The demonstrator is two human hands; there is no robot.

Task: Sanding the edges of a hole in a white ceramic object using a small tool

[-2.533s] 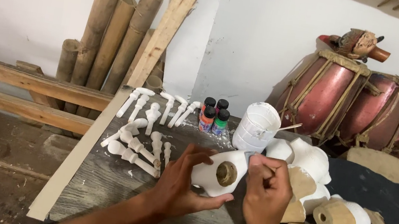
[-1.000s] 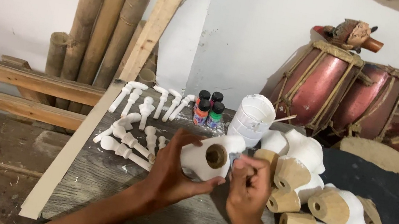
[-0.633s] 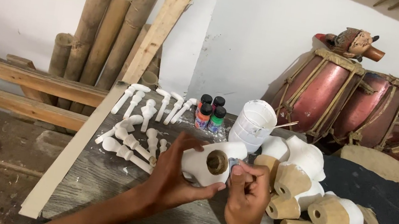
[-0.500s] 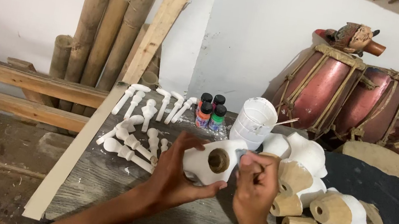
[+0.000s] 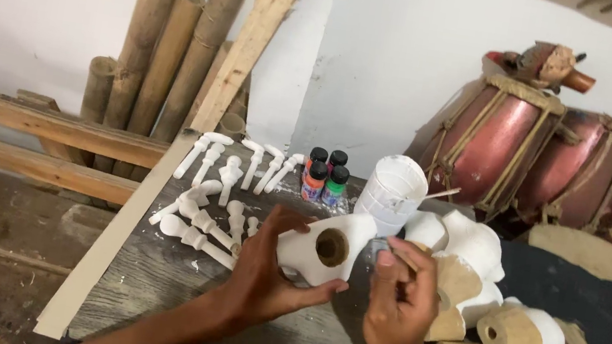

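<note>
My left hand grips a white-painted wooden figure piece with a round bare-wood hole facing me, held just above the grey wooden table. My right hand is closed beside the piece's right end, fingertips pinched together; something thin may be in them, but I cannot tell. A white plastic cup with a stick in it stands right behind the piece.
Several white turned pegs lie at the table's left. Small paint bottles stand at the back. More white pieces with bare wooden ends pile at the right. Bamboo poles and red drums stand behind.
The white piece has stayed in my left hand, turned slightly. My right hand has moved in close to its right end and stays there.
</note>
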